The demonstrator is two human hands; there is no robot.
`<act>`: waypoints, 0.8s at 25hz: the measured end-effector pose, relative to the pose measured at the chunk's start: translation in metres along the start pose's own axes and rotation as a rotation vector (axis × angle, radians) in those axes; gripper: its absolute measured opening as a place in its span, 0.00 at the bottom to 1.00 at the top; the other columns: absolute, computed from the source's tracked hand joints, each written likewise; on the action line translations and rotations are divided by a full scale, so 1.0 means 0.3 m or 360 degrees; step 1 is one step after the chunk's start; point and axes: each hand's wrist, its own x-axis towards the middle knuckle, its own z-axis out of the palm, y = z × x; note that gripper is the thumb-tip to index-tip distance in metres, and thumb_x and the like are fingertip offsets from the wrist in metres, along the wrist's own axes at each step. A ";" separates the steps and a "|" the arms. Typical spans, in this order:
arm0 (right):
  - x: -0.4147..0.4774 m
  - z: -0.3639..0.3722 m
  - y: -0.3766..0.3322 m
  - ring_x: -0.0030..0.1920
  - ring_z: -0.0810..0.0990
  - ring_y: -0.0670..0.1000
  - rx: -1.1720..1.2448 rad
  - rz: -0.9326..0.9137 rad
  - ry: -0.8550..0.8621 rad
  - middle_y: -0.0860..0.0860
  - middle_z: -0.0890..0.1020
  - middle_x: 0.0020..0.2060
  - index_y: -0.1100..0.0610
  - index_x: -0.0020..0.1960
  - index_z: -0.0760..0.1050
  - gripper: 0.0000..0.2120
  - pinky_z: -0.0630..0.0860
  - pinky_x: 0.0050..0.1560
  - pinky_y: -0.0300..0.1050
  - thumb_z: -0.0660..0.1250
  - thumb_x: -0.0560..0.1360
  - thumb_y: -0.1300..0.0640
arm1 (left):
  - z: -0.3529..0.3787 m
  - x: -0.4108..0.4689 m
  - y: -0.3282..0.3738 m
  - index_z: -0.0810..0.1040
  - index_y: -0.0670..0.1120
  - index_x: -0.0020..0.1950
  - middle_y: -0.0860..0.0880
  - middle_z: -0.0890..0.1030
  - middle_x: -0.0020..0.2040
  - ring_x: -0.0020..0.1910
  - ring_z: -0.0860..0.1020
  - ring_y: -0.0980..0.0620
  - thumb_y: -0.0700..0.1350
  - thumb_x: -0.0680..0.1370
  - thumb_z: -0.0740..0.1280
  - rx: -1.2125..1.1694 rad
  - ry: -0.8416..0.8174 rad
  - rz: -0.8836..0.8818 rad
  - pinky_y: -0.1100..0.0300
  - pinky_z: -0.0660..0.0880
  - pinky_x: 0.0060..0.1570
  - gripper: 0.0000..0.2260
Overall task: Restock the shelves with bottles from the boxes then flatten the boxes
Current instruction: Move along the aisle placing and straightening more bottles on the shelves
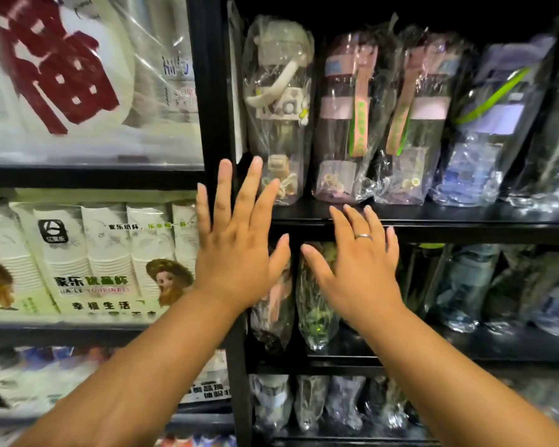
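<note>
Plastic-wrapped bottles stand in a row on a black shelf (pixel 433 217): a cream bottle (pixel 276 101) at the left, two pink bottles (pixel 346 117) (pixel 423 124), then a blue bottle (pixel 491 124). My left hand (pixel 236 243) is spread flat with straight fingers in front of the upright post (pixel 212 91), just below the cream bottle, holding nothing. My right hand (pixel 359 262), with a ring, is spread in front of the shelf edge, empty. Below it, more wrapped bottles (pixel 313 304) lie partly hidden behind both hands. No box is in view.
Left of the post, a bay holds sleeves of paper cups (pixel 110 256) and wrapped white plates (pixel 65 75) above them. A lower shelf carries several more wrapped bottles (pixel 329 404). Dark bottles (pixel 475 282) fill the right of the middle shelf.
</note>
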 end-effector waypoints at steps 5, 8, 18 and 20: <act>-0.309 -0.006 0.311 0.79 0.47 0.58 -0.0423 0.0104 -0.0081 0.53 0.53 0.80 0.49 0.78 0.55 0.37 0.47 0.74 0.67 0.55 0.75 0.33 | 0.091 -0.281 0.265 0.60 0.46 0.78 0.44 0.54 0.82 0.81 0.49 0.42 0.57 0.74 0.65 -0.0235 -0.0438 0.0043 0.41 0.42 0.77 0.35; -0.480 -0.047 0.485 0.79 0.51 0.59 -0.0532 0.0297 -0.0223 0.54 0.57 0.79 0.50 0.77 0.57 0.36 0.50 0.72 0.68 0.52 0.74 0.32 | 0.126 -0.404 0.456 0.61 0.47 0.78 0.45 0.56 0.81 0.81 0.50 0.43 0.56 0.74 0.70 -0.0430 -0.0722 0.0045 0.47 0.43 0.78 0.36; -1.136 -0.342 1.320 0.71 0.70 0.60 -0.0645 0.0934 -0.0599 0.55 0.71 0.72 0.50 0.71 0.71 0.34 0.64 0.65 0.68 0.59 0.71 0.34 | 0.277 -0.686 1.584 0.69 0.46 0.76 0.44 0.66 0.78 0.78 0.61 0.43 0.61 0.73 0.61 -0.0949 -0.1304 0.0383 0.47 0.55 0.76 0.33; -1.277 -0.424 1.492 0.70 0.71 0.61 -0.0682 0.1082 -0.0638 0.56 0.72 0.71 0.50 0.71 0.72 0.34 0.59 0.65 0.65 0.59 0.70 0.34 | 0.288 -0.724 1.841 0.72 0.44 0.74 0.42 0.68 0.76 0.76 0.66 0.40 0.58 0.73 0.63 -0.1088 -0.1388 0.0510 0.42 0.63 0.74 0.33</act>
